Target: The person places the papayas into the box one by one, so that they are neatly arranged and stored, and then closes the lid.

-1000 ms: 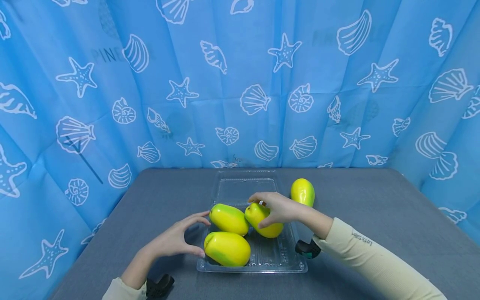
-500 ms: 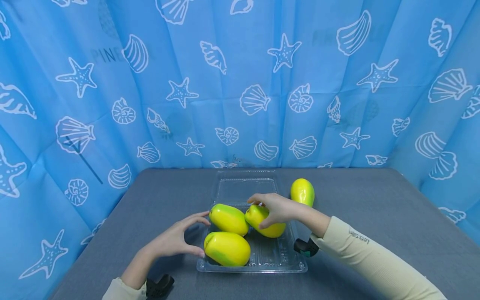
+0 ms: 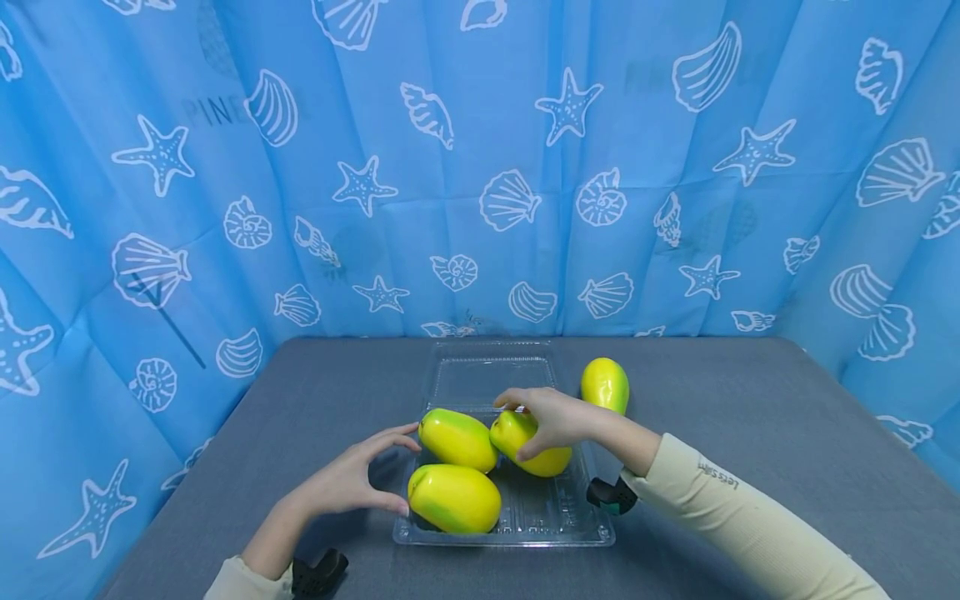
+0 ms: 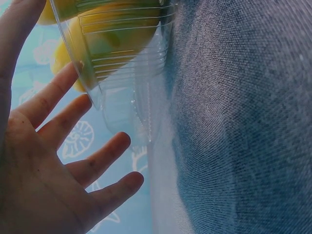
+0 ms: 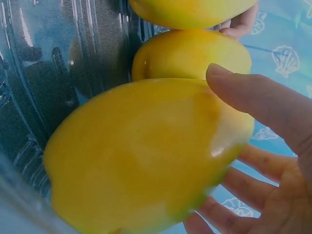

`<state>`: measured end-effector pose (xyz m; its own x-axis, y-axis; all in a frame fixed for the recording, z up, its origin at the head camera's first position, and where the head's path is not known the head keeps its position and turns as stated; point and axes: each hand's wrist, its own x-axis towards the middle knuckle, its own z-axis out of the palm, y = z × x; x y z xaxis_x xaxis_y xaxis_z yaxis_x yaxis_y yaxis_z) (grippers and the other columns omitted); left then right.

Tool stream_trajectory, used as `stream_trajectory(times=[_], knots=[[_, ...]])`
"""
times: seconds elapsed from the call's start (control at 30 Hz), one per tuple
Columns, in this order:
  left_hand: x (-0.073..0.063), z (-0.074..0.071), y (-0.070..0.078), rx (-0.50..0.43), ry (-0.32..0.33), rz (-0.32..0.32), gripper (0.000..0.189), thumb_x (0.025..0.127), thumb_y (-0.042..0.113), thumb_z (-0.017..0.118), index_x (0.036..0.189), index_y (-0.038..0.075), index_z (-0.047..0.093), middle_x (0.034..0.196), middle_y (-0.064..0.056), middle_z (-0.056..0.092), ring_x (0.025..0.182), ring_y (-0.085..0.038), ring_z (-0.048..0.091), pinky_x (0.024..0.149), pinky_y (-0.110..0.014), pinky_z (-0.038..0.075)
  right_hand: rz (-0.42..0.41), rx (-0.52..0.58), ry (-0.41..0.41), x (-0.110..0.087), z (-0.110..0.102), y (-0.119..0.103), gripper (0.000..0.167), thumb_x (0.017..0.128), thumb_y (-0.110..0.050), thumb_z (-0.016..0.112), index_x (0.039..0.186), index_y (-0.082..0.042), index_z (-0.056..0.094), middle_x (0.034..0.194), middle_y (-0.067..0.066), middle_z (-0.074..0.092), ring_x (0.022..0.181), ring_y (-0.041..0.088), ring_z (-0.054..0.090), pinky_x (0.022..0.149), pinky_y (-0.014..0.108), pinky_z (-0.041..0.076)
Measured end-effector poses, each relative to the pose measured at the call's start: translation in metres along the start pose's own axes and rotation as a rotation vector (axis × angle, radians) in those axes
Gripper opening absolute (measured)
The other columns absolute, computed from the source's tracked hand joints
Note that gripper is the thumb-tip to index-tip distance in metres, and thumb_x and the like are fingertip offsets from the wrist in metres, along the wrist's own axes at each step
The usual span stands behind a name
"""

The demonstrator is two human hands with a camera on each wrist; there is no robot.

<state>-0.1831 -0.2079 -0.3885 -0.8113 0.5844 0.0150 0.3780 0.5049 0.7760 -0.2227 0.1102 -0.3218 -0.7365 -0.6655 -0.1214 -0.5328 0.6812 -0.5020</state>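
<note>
A clear plastic clamshell box (image 3: pixel 577 530) lies on the table with its lid (image 3: pixel 491 377) folded back. Two yellow-green mangoes rest along its left side, a rear mango (image 3: pixel 457 439) and a front mango (image 3: pixel 455 498). My right hand (image 3: pixel 561 418) grips a third mango (image 3: pixel 546 461) at the right of the rear one, thumb on one side and fingers on the other. In the right wrist view that mango (image 5: pixel 146 156) lies tilted inside the box. At the left wall is my left hand (image 3: pixel 347 477), fingers spread, with fingertips (image 4: pixel 73 73) at the box's rim.
Another mango (image 3: pixel 604 383) sits on the grey tabletop (image 3: pixel 720 400) behind my right forearm, outside the box. A blue curtain (image 3: pixel 480 167) printed with shells and starfish hangs round the table's back and sides.
My right hand and the mango in it have shifted slightly to the right inside the box. The left hand stays where it was.
</note>
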Motion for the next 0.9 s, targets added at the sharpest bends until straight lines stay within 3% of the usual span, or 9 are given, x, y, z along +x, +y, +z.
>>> stream_trajectory(times=[0.37,0.63,0.9], knots=[[-0.001,0.000,0.000,-0.001,0.000,-0.006,0.058,0.074,0.031,0.078,0.125,0.022,0.053,0.152,-0.009,0.031,0.140,-0.041,0.025,0.101,-0.072,0.024,-0.032,0.038,0.088,-0.012,-0.011,0.002,0.060,0.078,-0.023,0.076,0.129,-0.006,0.050,0.131,0.014,0.055,0.114,0.034,0.054,0.092,0.047,0.049],[-0.001,0.000,0.000,0.007,0.002,-0.007,0.058,0.073,0.032,0.078,0.125,0.023,0.052,0.152,-0.009,0.031,0.140,-0.041,0.025,0.101,-0.072,0.024,-0.069,0.064,0.187,-0.024,-0.017,0.018,0.052,0.081,-0.023,0.072,0.126,-0.006,0.053,0.126,0.015,0.058,0.110,0.032,0.058,0.094,0.048,0.048],[0.000,0.000,0.001,0.006,0.001,-0.008,0.058,0.074,0.032,0.078,0.125,0.022,0.052,0.152,-0.009,0.031,0.140,-0.041,0.025,0.101,-0.073,0.024,-0.050,0.100,0.302,-0.037,-0.024,0.035,0.043,0.085,-0.023,0.068,0.122,-0.005,0.056,0.121,0.014,0.061,0.109,0.030,0.058,0.094,0.050,0.047]])
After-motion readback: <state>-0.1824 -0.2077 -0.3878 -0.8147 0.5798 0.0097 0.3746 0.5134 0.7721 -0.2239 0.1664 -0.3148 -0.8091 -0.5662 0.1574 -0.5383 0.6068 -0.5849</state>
